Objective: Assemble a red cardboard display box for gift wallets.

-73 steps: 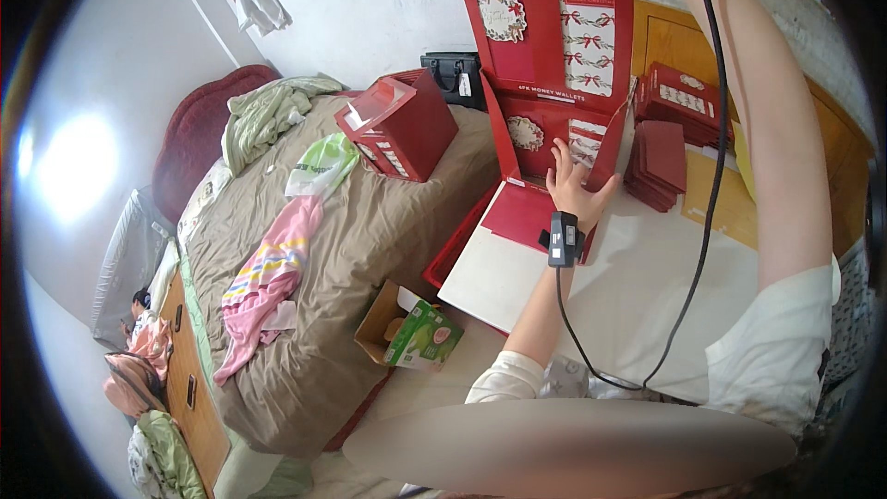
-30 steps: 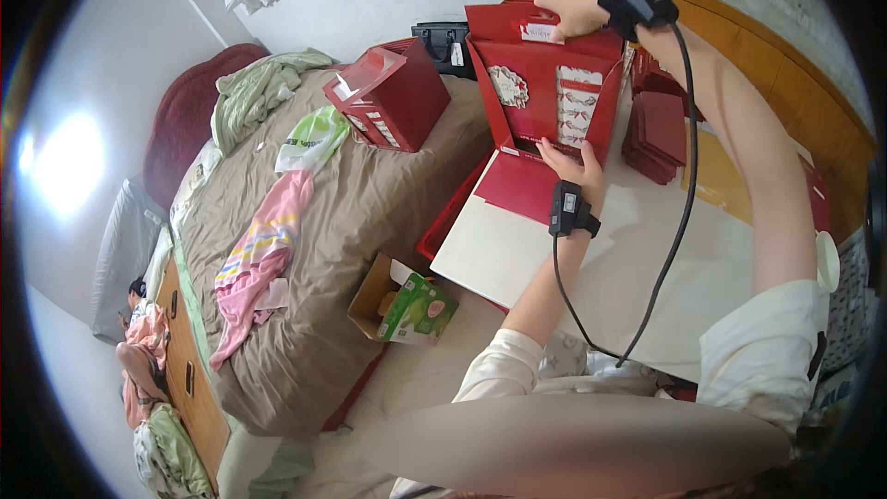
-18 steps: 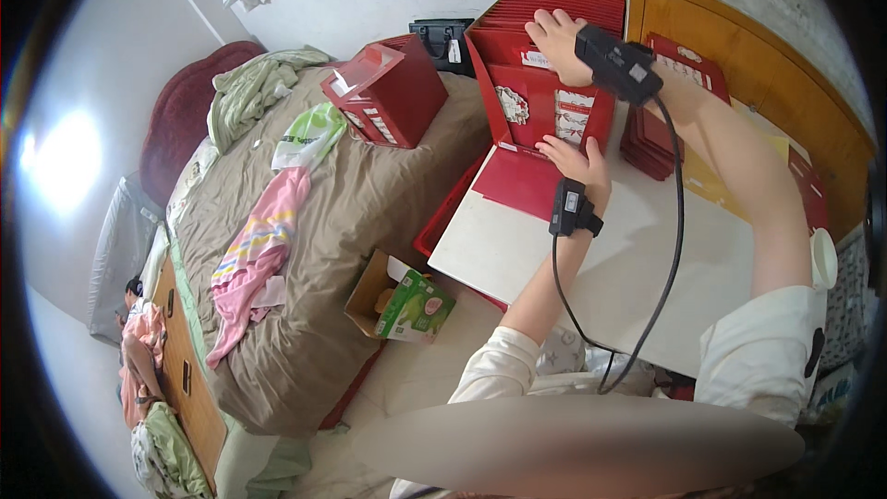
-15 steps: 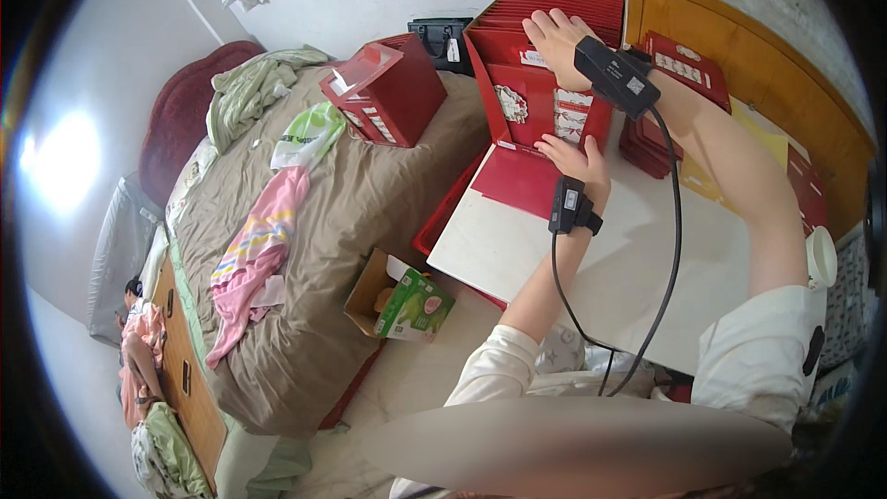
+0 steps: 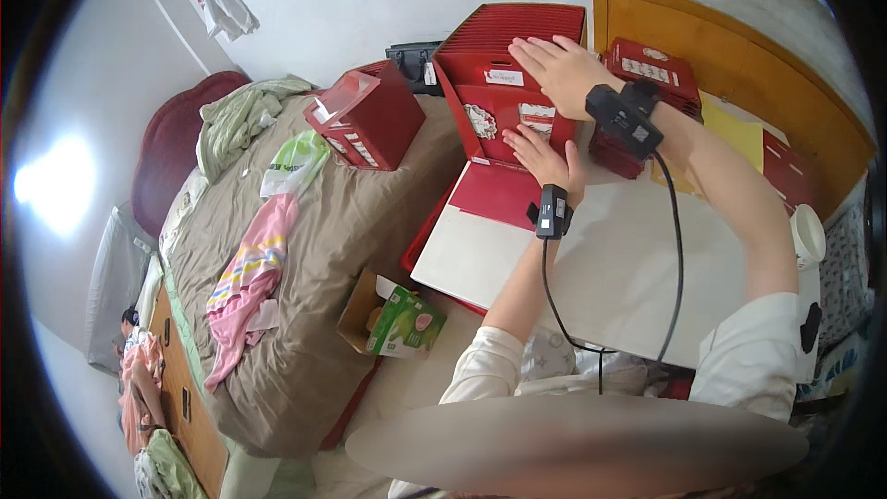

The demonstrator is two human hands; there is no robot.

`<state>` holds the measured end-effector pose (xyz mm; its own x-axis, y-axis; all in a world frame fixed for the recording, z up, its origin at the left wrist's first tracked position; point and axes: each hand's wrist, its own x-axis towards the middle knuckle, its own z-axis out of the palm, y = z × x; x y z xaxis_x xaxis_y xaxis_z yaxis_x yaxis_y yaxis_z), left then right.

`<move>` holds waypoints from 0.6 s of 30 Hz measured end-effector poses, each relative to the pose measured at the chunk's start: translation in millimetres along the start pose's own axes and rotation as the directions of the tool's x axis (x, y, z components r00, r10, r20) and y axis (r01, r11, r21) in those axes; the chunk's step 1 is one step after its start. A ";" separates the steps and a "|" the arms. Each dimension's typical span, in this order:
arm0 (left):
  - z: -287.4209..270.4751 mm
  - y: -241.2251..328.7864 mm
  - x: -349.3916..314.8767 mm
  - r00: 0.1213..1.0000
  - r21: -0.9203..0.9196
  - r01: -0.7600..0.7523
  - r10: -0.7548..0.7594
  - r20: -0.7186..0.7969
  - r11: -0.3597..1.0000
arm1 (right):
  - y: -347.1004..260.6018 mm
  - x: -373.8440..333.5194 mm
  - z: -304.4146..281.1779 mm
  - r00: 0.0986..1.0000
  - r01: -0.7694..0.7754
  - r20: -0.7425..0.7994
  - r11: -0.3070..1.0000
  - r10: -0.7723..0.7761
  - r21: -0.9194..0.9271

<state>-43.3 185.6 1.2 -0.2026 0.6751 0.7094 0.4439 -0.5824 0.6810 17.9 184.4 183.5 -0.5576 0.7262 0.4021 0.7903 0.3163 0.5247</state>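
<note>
Here at the far left corner of the white table (image 5: 637,249), the open red carton (image 5: 453,92) is standing with its rows of thin red packets (image 5: 517,23) showing as close ridges along the top. Its front is showing a small white label (image 5: 504,78), a pale wreath print (image 5: 480,120) and a patterned panel (image 5: 536,117) beside it.

I'm holding my right hand (image 5: 564,74) open, fingers stretched, over the upper right of that front. Below it my left hand (image 5: 547,162) is lying open and flat, thumb apart, at the lower front; neither is gripping anything, and whether the palms are pressing I can't tell.

A flat red sheet (image 5: 499,192) is lying just in front of the carton. To the right, a dark red stack (image 5: 614,162) is hiding partly behind my right wrist unit (image 5: 624,120), with red packs (image 5: 651,65) piling up behind. A black cable (image 5: 677,249) is hanging across my view of the table. Further right a yellow sheet (image 5: 735,139) is lying flat, and a white cup (image 5: 807,236) is sitting near the edge.

Leftward, a black handbag (image 5: 411,63) is standing by the wall, a second red carton (image 5: 393,115) is resting on the bed (image 5: 360,212), and an open green box (image 5: 407,322) is sitting between bed and table.
</note>
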 end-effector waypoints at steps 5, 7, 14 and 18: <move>7.0 -4.5 -9.3 1.000 0.041 0.006 -0.005 -0.007 0.999 | -5.4 5.0 -2.6 1.000 0.007 0.014 0.998 -0.006 -0.057; 6.0 -3.5 -13.2 0.993 -0.001 0.119 -0.119 0.008 0.993 | -6.0 1.0 -2.1 1.000 -0.005 0.005 0.997 0.005 -0.081; -23.9 -13.8 -14.6 0.976 0.245 0.151 -0.184 0.117 0.958 | -46.4 -57.1 31.9 0.930 0.291 -0.235 0.957 -0.281 0.009; -44.9 -37.3 -10.6 0.947 0.527 -0.060 -0.118 0.298 0.848 | -80.0 -68.6 72.9 0.973 0.193 -0.171 0.951 -0.154 0.240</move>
<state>-96.9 179.9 -23.6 0.0163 0.8432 0.5373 0.8483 -0.2961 0.4390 11.5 153.8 59.3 -0.7077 0.5535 0.4391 0.7055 0.5874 0.3965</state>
